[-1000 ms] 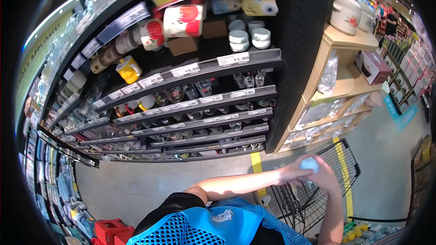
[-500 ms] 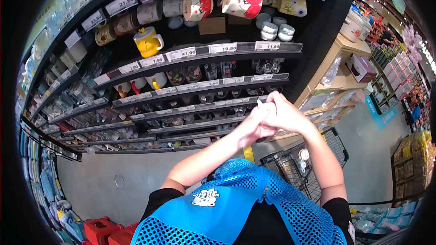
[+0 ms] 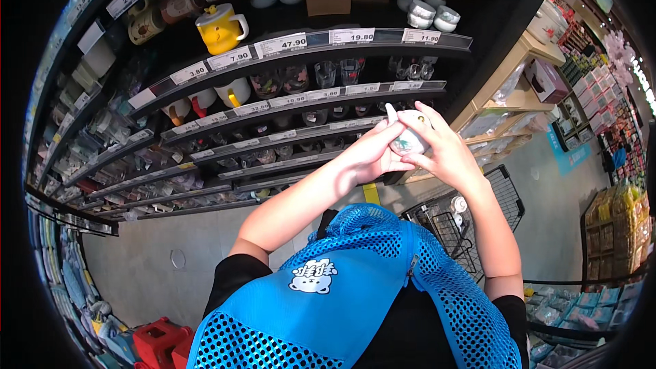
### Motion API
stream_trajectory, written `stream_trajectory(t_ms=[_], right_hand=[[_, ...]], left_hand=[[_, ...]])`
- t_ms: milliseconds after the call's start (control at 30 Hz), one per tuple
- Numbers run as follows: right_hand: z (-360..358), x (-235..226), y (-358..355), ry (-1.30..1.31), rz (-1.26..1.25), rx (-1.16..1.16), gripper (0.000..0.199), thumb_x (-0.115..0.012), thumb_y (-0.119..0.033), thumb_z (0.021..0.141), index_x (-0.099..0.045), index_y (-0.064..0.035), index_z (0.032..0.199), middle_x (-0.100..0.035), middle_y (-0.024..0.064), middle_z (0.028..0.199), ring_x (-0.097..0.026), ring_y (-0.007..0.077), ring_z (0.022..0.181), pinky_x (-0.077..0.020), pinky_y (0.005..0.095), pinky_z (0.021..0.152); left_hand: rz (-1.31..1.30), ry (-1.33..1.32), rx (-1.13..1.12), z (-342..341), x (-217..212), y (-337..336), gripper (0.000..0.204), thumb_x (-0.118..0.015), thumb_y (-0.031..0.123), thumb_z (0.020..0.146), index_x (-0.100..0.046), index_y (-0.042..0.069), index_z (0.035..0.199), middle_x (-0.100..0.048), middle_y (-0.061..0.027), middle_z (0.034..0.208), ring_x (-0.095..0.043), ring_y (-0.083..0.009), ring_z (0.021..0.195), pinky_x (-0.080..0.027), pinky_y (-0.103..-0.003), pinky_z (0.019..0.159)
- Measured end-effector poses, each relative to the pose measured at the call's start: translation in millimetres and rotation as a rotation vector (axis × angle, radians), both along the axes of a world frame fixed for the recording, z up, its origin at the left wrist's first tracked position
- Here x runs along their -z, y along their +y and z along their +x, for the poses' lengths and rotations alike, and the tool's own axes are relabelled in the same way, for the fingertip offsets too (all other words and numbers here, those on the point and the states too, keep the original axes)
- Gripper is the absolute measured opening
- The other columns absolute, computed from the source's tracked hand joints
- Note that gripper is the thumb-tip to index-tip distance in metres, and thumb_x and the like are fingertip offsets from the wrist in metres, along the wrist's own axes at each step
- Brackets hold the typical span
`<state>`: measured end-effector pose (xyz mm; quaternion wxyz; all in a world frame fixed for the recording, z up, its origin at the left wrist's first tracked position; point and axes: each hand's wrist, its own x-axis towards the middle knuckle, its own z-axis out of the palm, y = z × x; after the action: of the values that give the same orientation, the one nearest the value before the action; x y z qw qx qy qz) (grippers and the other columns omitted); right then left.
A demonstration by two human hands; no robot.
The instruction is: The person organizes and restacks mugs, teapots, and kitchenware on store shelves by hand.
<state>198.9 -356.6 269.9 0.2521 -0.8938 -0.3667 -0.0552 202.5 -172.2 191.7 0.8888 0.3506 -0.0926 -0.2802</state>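
A small white ceramic cup with a pale printed pattern [image 3: 410, 138] is held up between both hands, in front of the dark shelves of mugs and glasses [image 3: 287, 106]. It is off the shelf and not in the black wire shopping cart [image 3: 471, 225] below the hands, so the handling looks midway. The right hand [image 3: 447, 150] curls closed around the cup's far side; the left hand [image 3: 372, 154] closes on its near side, fingertips touching the rim.
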Motion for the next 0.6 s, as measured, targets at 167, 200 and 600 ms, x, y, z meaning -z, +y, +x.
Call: stream_trajectory(t_ms=[167,200,600], right_hand=[[-7.8,2.6,-1.9,0.033,-0.008,0.014,0.073,-0.079,-0.024,0.073,-0.05,-0.0287,0.139,-0.044,0.0184,0.143,-0.052,0.0375,0.124,-0.0471,0.0425,0.1],[-6.8,2.3,-3.6,0.038,-0.01,0.016,0.073,-0.079,-0.024,0.073,-0.05,-0.0287,0.139,-0.044,0.0184,0.143,-0.052,0.0375,0.124,-0.0471,0.0425,0.1],[12.9,7.4,1.2,0.901,1.086,-0.238,0.085,-0.075,-0.034,0.081,-0.03,-0.0065,0.147,-0.047,0.0135,0.138,-0.05,0.0254,0.126,-0.0462,0.0404,0.101]], left_hand=[[0.111,0.096,-0.024,-8.7,-8.7,1.1,0.043,-0.039,0.038,0.104,-0.037,0.014,0.14,-0.061,-0.0118,0.12,-0.067,-0.0238,0.102,-0.059,-0.038,0.083],[-0.05,0.106,0.102,-5.9,-9.8,6.9,0.046,-0.039,0.038,0.104,-0.035,0.011,0.141,-0.06,-0.0141,0.122,-0.067,-0.026,0.102,-0.059,-0.039,0.084],[0.427,-0.391,-0.296,-27.5,-43.1,21.0,0.048,-0.06,0.008,0.094,-0.031,0.004,0.132,-0.054,-0.0111,0.108,-0.062,-0.0145,0.087,-0.054,-0.028,0.077]])
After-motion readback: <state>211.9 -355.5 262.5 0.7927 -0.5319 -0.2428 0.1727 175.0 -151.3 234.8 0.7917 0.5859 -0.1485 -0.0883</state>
